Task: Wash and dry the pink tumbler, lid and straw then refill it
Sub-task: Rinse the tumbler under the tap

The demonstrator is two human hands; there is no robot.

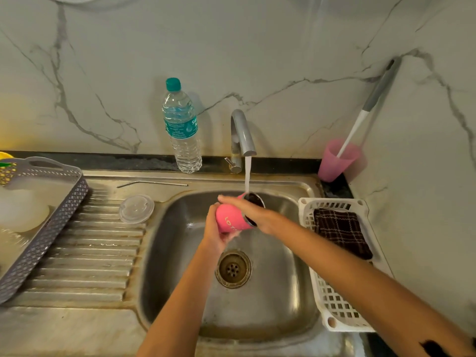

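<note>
The pink tumbler (pixel 228 219) is tilted over the steel sink (pixel 177 240), its open mouth toward the tap (pixel 240 135). Water runs from the spout down to the tumbler's rim. My left hand (pixel 215 231) grips the tumbler's lower body from the left. My right hand (pixel 247 210) lies across its upper side by the rim, fingers stretched out along it. The clear lid (pixel 136 208) lies flat on the drainboard left of the basin. The metal straw (pixel 152 183) lies on the sink's back ledge. A water bottle (pixel 181 127) with a teal cap stands left of the tap.
A grey perforated tray (pixel 49 233) holding white dishes sits on the drainboard at left. A white basket (pixel 334 300) with a dark checked cloth (pixel 342 233) stands right of the basin. A pink cup (pixel 337 161) with a long brush stands in the back right corner.
</note>
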